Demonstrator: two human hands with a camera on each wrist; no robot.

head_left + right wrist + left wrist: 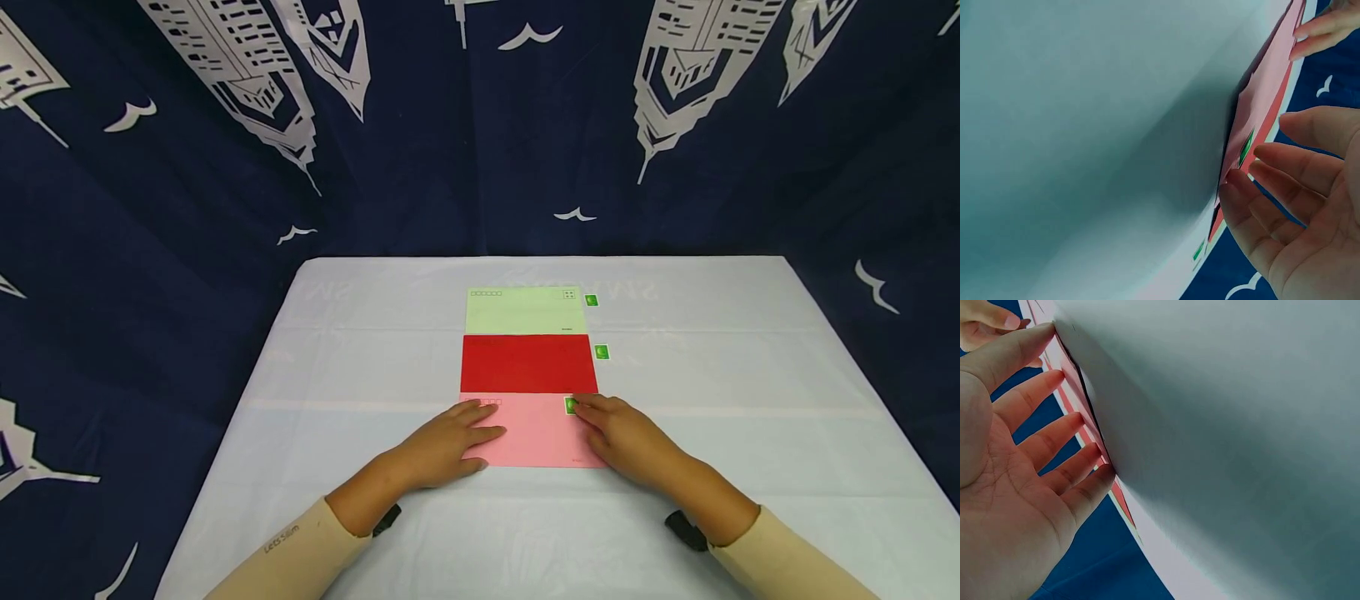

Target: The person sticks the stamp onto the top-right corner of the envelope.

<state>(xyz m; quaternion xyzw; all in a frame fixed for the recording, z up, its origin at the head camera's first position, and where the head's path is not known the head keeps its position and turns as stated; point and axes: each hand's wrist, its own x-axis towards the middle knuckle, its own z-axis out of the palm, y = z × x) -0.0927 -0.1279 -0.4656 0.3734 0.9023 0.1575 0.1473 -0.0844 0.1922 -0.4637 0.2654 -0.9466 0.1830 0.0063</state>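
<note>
A pink envelope (528,442) lies nearest the person, with a small green stamp (570,406) at its upper right corner. My left hand (448,443) rests on the left end of this envelope, its fingers spread. At the other end, my right hand (628,437) touches the envelope, index fingertip at the stamp's right edge. In the right wrist view, the fingers are extended beside the green stamp (1246,147). The left wrist view has the fingertips along the edge of the pink envelope (1074,384). Neither hand grips anything.
Beyond the pink envelope lie a red envelope (528,364) and a light green envelope (521,313), edge to edge. One green stamp (602,352) sits right of the red one, another green stamp (592,300) right of the light green one. A white cloth (360,350) covers the table.
</note>
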